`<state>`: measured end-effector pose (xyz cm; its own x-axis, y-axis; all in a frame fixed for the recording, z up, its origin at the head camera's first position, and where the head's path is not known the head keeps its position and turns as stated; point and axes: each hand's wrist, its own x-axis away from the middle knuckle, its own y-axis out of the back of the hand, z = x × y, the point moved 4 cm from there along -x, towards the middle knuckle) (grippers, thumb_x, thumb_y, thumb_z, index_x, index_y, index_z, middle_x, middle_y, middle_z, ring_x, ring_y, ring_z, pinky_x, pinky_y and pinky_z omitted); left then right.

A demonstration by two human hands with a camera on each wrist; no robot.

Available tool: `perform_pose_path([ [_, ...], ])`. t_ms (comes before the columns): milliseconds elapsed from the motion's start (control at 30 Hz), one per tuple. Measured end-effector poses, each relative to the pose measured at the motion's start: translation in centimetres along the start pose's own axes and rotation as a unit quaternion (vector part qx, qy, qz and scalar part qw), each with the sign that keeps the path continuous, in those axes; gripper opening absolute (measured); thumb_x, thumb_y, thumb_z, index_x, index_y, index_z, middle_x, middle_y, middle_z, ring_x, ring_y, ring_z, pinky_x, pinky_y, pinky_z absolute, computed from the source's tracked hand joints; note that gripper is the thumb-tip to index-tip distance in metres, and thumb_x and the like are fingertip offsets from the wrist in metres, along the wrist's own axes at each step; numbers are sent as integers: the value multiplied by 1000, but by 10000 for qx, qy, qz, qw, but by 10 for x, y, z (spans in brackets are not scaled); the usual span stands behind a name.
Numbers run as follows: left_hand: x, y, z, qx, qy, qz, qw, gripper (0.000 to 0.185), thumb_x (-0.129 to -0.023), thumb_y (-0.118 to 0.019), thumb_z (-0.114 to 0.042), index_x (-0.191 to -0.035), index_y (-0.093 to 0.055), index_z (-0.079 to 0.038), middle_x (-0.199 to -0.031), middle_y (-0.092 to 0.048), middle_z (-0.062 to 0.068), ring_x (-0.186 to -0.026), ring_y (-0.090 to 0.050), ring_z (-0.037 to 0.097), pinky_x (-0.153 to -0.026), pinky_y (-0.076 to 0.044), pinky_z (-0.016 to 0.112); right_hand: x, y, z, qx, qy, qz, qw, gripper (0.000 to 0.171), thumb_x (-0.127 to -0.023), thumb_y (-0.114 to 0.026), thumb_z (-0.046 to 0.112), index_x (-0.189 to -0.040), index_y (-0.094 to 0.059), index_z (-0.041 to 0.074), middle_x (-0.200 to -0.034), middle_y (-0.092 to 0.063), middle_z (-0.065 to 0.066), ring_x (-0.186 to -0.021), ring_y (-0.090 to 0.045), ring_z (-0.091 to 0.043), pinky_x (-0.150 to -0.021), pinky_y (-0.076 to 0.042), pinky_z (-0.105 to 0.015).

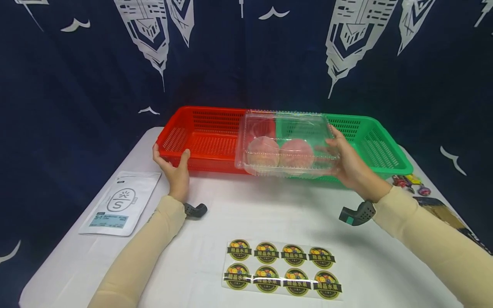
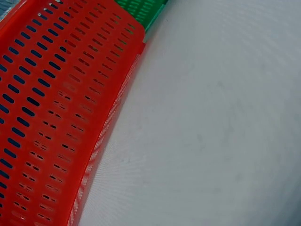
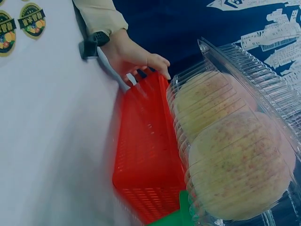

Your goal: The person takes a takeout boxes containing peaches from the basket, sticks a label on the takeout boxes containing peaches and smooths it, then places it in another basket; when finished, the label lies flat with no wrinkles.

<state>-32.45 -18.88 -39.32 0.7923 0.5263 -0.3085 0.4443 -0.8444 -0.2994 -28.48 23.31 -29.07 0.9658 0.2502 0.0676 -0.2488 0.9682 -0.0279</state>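
Note:
A clear plastic clamshell box (image 1: 286, 143) holding two pinkish round fruits (image 1: 263, 150) hangs over the seam between a red basket (image 1: 204, 110) and a green basket (image 1: 377, 145). My right hand (image 1: 344, 158) holds the box by its right end, fingers along its side. My left hand (image 1: 171, 164) grips the red basket's near left corner, thumb over the rim. The right wrist view shows the box (image 3: 235, 136) close up above the red basket (image 3: 146, 155), with the left hand (image 3: 136, 59) on the basket's edge. In the left wrist view only the red basket's wall (image 2: 51, 94) and white table appear.
A sheet of round fruit stickers (image 1: 283, 269) lies on the white table near me. A white pouch (image 1: 121, 203) lies at the left. Small coloured items (image 1: 410, 183) and a dark flat object (image 1: 443, 211) sit at the right edge. A dark patterned curtain hangs behind.

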Motion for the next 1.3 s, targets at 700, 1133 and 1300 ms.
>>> perform_pose_path([
  [700,-2,1,3,123,-140,8,9998,92,-102,-70,-16,-170,-8,-19,-174,-14,1,-161,-19,18,-128,-19,25,48,-5,-29,40,146,272,9995,77,-111,-34,22,-173,10,38,-176,-14,-28,-121,-65,-7,-93,-59,-33],
  [1133,-5,1,4,112,-83,-20,9999,91,-102,-71,-17,-169,-9,-20,-174,-13,0,-160,-19,16,-124,-20,19,73,-2,-53,32,61,286,9996,77,-111,-34,23,-173,9,39,-174,-15,-26,-122,-65,-6,-92,-59,-38],
  [1300,-3,0,3,115,-88,5,9999,91,-102,-70,-16,-169,-9,-19,-173,-15,0,-159,-20,16,-124,-22,20,76,-2,-64,161,-71,265,9995,80,-109,-35,24,-172,12,38,-175,-17,-24,-121,-65,-6,-94,-54,-44],
])
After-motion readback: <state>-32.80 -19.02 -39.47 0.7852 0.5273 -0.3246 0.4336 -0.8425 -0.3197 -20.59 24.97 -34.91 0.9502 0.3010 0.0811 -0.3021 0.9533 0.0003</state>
